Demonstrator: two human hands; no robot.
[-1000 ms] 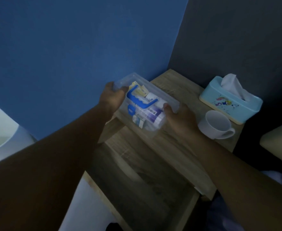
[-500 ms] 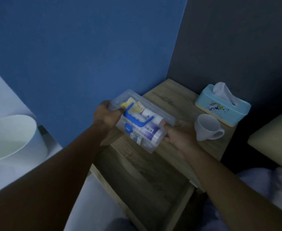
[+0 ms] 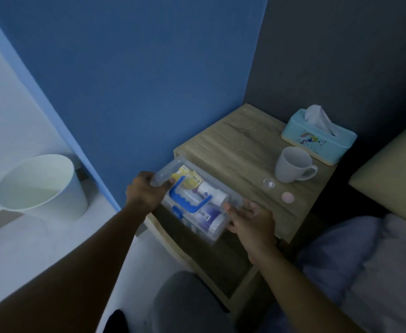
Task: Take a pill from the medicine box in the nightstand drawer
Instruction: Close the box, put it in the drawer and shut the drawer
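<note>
Two hands carry medicine box (image 3: 194,203) at frame centre | left grip (image 3: 146,193) clasps it, right grip (image 3: 251,218) open alongside | pill (image 3: 287,197) out, box unstowed

dim room; blue wall (image 3: 137,80) meets dark grey wall (image 3: 341,56) at corner; pale floor (image 3: 24,248); bed (image 3: 377,260) lower right.

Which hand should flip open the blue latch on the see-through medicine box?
Probably the right hand: its fingers look loose at the clear plastic medicine box's near end, while the left hand grips the far end. The blue latch faces the person.
</note>
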